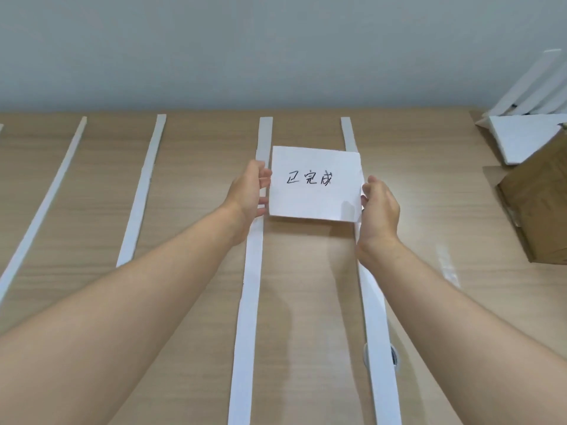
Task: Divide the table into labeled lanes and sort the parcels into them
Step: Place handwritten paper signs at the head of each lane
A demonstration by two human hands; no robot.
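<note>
A white paper label (316,184) with three handwritten characters sits at the centre of view, held above the worktop (196,185) over the lane between two white strips. The left hand (250,191) pinches its 9 o'clock edge, fingers curled behind the sheet and mostly hidden; the right hand (380,210) grips the 3 o'clock edge, fingertips tucked out of sight. The label covers part of the right strip (376,332), and the left wrist crosses the middle strip (250,302). Further strips lie toward 9 o'clock (142,191), the outermost (43,207) cut off by the frame. At 3 o'clock a brown parcel (540,207) runs off the edge. White foam pieces (527,139) at 2 o'clock are partly cropped.
</note>
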